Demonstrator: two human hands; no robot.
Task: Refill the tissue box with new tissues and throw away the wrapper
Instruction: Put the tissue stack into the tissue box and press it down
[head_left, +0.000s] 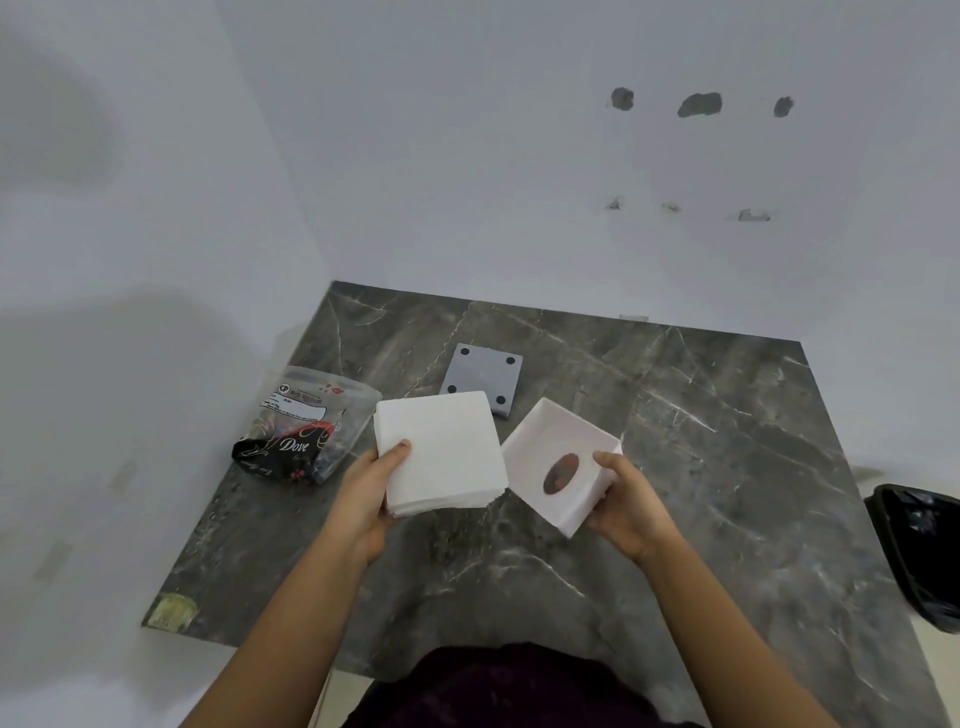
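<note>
Above the surface (675, 467), left hand (371, 499) pinches the soft, floppy tissue stack (441, 452) by its edge; right hand (631, 512) grips the light, stiff tissue box (558, 465).

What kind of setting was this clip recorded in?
Probably a plain room at home: a dark marble-look table set into a bare white corner, patched wall holes, and a black-lined bin beside it.

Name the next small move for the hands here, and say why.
Probably bring the tissue stack in the left hand over to the open side of the tissue box in the right hand and slide it in: both are lifted side by side, and the grey base is already off.
</note>
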